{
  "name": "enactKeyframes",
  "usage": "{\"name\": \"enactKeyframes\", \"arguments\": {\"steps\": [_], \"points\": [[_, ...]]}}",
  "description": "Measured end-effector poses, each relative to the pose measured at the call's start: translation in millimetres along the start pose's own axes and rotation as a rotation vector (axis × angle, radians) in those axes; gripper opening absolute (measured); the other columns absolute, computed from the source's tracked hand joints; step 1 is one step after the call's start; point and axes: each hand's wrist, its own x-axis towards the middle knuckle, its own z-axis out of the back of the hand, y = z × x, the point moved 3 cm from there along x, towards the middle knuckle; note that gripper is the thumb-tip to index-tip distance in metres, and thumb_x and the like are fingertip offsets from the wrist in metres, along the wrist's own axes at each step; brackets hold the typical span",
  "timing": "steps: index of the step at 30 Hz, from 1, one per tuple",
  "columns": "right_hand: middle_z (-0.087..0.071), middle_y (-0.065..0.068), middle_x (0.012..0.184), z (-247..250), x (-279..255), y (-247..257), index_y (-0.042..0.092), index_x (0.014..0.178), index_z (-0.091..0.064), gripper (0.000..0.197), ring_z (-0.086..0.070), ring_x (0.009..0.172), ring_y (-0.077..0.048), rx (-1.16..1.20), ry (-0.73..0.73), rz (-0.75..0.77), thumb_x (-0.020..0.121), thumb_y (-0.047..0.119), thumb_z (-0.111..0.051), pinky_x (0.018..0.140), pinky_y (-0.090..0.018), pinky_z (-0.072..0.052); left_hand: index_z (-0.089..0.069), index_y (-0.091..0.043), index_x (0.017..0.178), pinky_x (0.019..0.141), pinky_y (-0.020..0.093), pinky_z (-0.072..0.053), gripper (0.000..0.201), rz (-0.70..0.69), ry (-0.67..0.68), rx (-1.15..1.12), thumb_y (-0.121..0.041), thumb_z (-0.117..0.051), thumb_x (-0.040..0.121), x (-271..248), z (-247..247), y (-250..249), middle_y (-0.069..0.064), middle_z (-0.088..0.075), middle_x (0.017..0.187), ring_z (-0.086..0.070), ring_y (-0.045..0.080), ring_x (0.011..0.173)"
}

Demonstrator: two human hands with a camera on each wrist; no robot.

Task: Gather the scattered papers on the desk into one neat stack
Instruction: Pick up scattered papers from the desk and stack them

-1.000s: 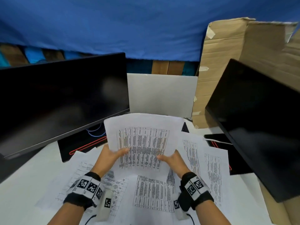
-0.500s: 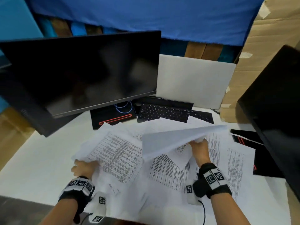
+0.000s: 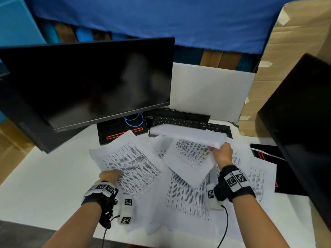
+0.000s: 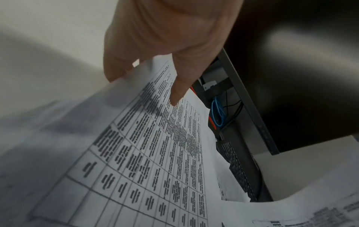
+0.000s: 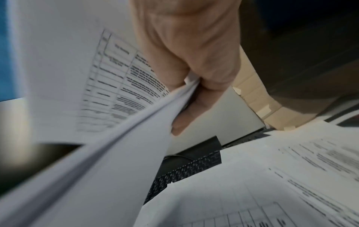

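- The desk (image 3: pixel 44 179) bore papers (image 3: pixel 188 196) scattered, overlapping, unstacked.
- The right hand (image 3: pixel 222 154) pinched a bundle (image 3: pixel 188 134) aloft, likely the stack's start.
- The left hand (image 3: pixel 111 176) pinched a sheet (image 3: pixel 132 165) by its edge, probably to add it.

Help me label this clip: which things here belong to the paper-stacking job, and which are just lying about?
Job:
held sheets in right hand
printed sheet gripped by left hand
loose papers
desk

Lying about:
monitor
keyboard
cardboard box
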Motion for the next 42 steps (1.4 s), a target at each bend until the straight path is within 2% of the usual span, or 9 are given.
{"name": "enactKeyframes", "arguments": {"steps": [5, 10, 14, 20, 24, 29, 33, 37, 42], "points": [[-0.056, -0.014, 0.090, 3, 10, 5, -0.008, 0.114, -0.055, 0.031, -0.050, 0.081, -0.021, 0.021, -0.037, 0.011, 0.086, 0.006, -0.060, 0.075, -0.027, -0.044, -0.055, 0.012, 0.115, 0.091, 0.040, -0.045, 0.051, 0.001, -0.025, -0.046, -0.007, -0.072, 0.071, 7, -5, -3, 0.028, -0.062, 0.109, -0.058, 0.033, 0.094], [-0.061, -0.025, 0.116, 11, 17, 3, -0.008, 0.114, -0.055, 0.035, -0.052, 0.087, -0.022, 0.058, -0.075, 0.006, 0.085, 0.008, -0.062, 0.082, -0.029, -0.042, -0.026, 0.010, 0.136, 0.101, 0.053, -0.036, 0.078, -0.111, 0.035, 0.022, -0.017, -0.070, 0.077, 10, -15, -2, 0.033, -0.040, 0.137, -0.043, 0.047, 0.124], [-0.060, -0.022, 0.118, 8, 17, 3, -0.006, 0.120, -0.053, 0.038, -0.049, 0.089, -0.020, 0.094, -0.076, 0.007, 0.086, 0.010, -0.061, 0.081, -0.026, -0.039, -0.042, 0.020, 0.120, 0.052, 0.029, -0.042, 0.056, -0.201, 0.087, 0.217, -0.017, -0.063, 0.083, 6, -21, 1, 0.018, -0.056, 0.070, -0.051, 0.026, 0.058], [-0.062, -0.023, 0.116, 10, 21, 2, -0.005, 0.120, -0.054, 0.036, -0.056, 0.099, -0.031, 0.067, -0.105, 0.065, 0.088, 0.011, -0.059, 0.087, -0.033, -0.043, -0.059, 0.009, 0.081, 0.039, 0.022, -0.044, 0.022, -0.635, -0.014, 0.257, -0.011, -0.052, 0.089, -13, 19, -43, 0.018, -0.058, 0.069, -0.055, 0.027, 0.063], [-0.060, -0.023, 0.120, 13, 21, -2, -0.005, 0.121, -0.053, 0.037, -0.055, 0.111, -0.036, 0.067, -0.118, 0.080, 0.088, 0.010, -0.058, 0.088, -0.031, -0.040, -0.051, -0.011, 0.060, 0.051, 0.031, -0.045, 0.028, -0.813, -0.028, 0.168, -0.006, -0.053, 0.087, -40, 48, -84, 0.013, -0.055, 0.066, -0.052, 0.025, 0.065], [-0.062, -0.025, 0.116, 13, 22, 0, -0.006, 0.118, -0.055, 0.034, -0.055, 0.093, -0.030, 0.052, -0.086, 0.104, 0.088, 0.012, -0.058, 0.082, -0.031, -0.041, -0.052, 0.008, 0.118, 0.092, 0.031, -0.039, 0.035, -0.999, -0.049, -0.091, -0.003, -0.056, 0.085, -85, 64, -142, 0.007, -0.053, 0.111, -0.051, 0.018, 0.103], [-0.063, -0.024, 0.113, 11, 21, 3, -0.005, 0.118, -0.056, 0.034, -0.058, 0.095, -0.030, 0.042, -0.057, 0.120, 0.088, 0.012, -0.058, 0.080, -0.030, -0.041, -0.055, -0.004, 0.111, 0.090, 0.022, -0.046, 0.028, -1.110, -0.075, -0.242, -0.006, -0.058, 0.084, -103, 68, -170, 0.004, -0.057, 0.113, -0.050, 0.012, 0.106], [-0.063, -0.018, 0.108, 12, 16, 13, -0.003, 0.120, -0.056, 0.035, -0.053, 0.089, -0.022, 0.057, -0.023, 0.170, 0.088, 0.012, -0.059, 0.080, -0.027, -0.041, -0.053, -0.009, 0.101, 0.075, 0.008, -0.050, 0.019, -1.109, -0.010, -0.388, -0.008, -0.061, 0.083, -111, 58, -189, -0.009, -0.059, 0.094, -0.059, -0.014, 0.077], [-0.061, -0.006, 0.093, 10, 5, 37, -0.003, 0.113, -0.059, 0.029, -0.057, 0.082, -0.018, 0.111, 0.115, 0.276, 0.086, 0.006, -0.059, 0.064, -0.022, -0.043, -0.064, -0.014, 0.088, 0.067, 0.013, -0.054, 0.015, -1.090, 0.252, -0.306, -0.001, -0.060, 0.082, -122, 7, -198, -0.025, -0.071, 0.066, -0.066, -0.008, 0.069]]}}
